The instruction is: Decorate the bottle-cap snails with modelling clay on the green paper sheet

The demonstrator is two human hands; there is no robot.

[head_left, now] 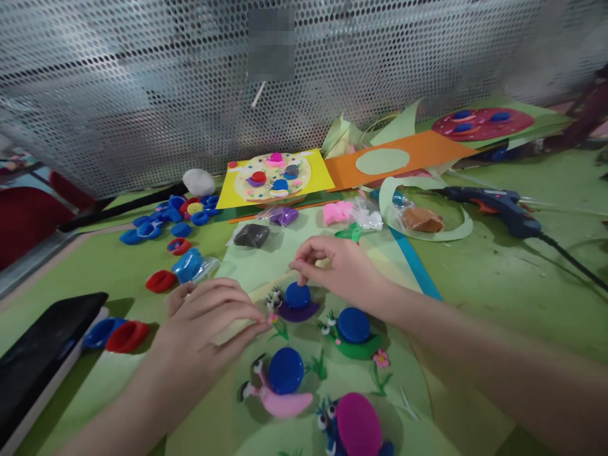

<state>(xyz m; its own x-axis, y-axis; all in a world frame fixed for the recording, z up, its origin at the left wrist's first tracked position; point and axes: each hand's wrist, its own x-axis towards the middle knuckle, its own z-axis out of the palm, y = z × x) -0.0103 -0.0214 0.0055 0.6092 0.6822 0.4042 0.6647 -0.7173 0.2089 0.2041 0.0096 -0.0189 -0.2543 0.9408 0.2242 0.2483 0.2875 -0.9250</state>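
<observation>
Purple snail [304, 313] lies between the two hands, on a pale round sheet [308, 340]. How far is it made?

Quite far, I judge. It has its body, a blue cap [297, 295] as shell, and eyes [270, 305]. Just beside it is a pink flower [272, 318] with green leaves [281, 329].

And how are the hands there?

The left hand [209, 323] has its fingers loosely stretched, with thumb and first finger near together at the flower; I cannot tell whether they grip it. The right hand [335, 266] is curled over the cap, its thumb and finger bent close to each other. Whether they pinch some small piece, I cannot tell.

Are the other snails also finished?

Nearer to the person, the green snail [360, 348] and the pink snail [285, 405] both have blue caps and eyes, so they look complete to me. The blue snail [332, 438] with a magenta cap [360, 424] has eyes too, but the lower edge of the view cuts it.

Then what may be left?

Perhaps only small decoration; this is my guess. Black clay [251, 235] and purple clay [285, 216] lie beyond the hands on the desk [503, 278]. Farther back, a yellow card [319, 168] carries similar snails. A glue gun [503, 209] rests at the right.
</observation>
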